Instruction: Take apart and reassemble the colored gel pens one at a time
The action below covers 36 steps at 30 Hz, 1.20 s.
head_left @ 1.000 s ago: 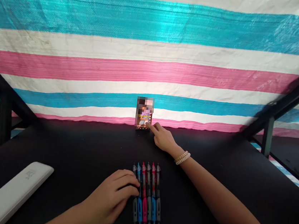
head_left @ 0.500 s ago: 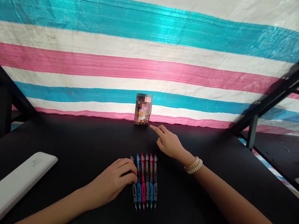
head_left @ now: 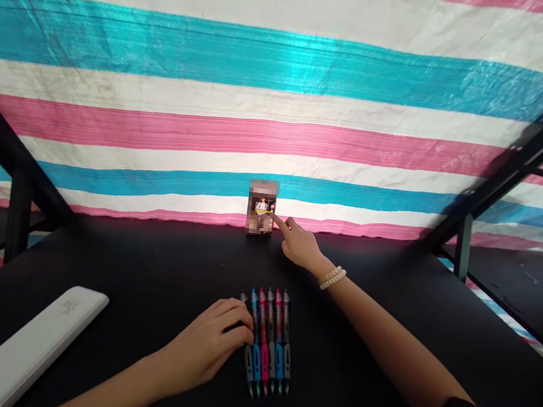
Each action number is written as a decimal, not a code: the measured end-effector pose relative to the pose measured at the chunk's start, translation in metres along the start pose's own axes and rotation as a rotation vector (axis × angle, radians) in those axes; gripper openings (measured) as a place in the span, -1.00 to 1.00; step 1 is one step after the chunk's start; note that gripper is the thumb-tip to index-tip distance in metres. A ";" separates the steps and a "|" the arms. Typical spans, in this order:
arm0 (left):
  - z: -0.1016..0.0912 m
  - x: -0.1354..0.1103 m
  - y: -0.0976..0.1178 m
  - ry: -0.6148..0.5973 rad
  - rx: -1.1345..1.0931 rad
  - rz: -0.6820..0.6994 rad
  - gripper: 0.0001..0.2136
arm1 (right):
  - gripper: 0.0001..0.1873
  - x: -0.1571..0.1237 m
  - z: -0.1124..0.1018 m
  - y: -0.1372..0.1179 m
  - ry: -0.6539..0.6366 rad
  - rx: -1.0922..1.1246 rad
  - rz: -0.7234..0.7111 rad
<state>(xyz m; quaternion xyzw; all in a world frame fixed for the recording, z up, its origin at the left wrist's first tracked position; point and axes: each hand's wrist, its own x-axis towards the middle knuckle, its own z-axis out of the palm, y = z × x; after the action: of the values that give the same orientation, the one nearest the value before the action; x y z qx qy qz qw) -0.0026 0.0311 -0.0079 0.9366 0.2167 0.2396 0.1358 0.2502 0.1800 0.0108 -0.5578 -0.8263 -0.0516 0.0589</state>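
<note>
A row of several retractable pens (head_left: 267, 343) in grey, blue and pink-red lies side by side on the black table, tips toward me. At the row's left edge rests my left hand (head_left: 217, 331), fingers loosely bent and apart, covering part of the leftmost grey pen; it does not grip it. A phone (head_left: 261, 214) stands upright at the table's back, its lit screen partly pixelated. My right hand (head_left: 302, 245) reaches to it with the index finger stretched out. That fingertip is at the screen's right edge, and the hand holds nothing. Beaded bracelets (head_left: 333, 278) circle the right wrist.
A long white device (head_left: 34, 346) with a dark round spot lies at the table's left. Behind the table (head_left: 147, 261) hangs a striped plastic sheet (head_left: 176, 94). Black metal frame bars (head_left: 494, 183) slope along both sides.
My right hand has moved forward and slightly left, bringing its index finger to the phone. The picture on the phone's screen is different. My left hand stays by the pens; the view has tilted slightly up.
</note>
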 end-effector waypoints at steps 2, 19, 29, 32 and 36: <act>0.000 -0.001 0.000 -0.009 -0.018 -0.004 -0.76 | -0.11 0.001 0.000 0.001 -0.008 -0.004 0.005; -0.002 -0.002 -0.004 -0.053 0.035 0.012 -0.71 | -0.19 -0.022 -0.012 -0.003 0.027 0.099 -0.004; -0.003 0.000 -0.007 -0.037 0.113 0.052 -0.80 | -0.60 -0.108 -0.027 -0.032 0.100 0.406 -0.099; -0.007 0.003 -0.005 0.083 0.188 0.052 -0.79 | -0.79 -0.139 -0.042 -0.050 0.109 0.700 -0.177; -0.013 0.003 0.003 0.239 0.382 0.083 -0.78 | -0.78 -0.159 -0.052 -0.068 0.001 0.756 -0.310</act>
<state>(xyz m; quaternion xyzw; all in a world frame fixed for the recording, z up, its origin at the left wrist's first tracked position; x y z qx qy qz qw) -0.0058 0.0321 0.0052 0.9184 0.2338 0.3087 -0.0807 0.2482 0.0013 0.0359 -0.3659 -0.8612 0.2472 0.2519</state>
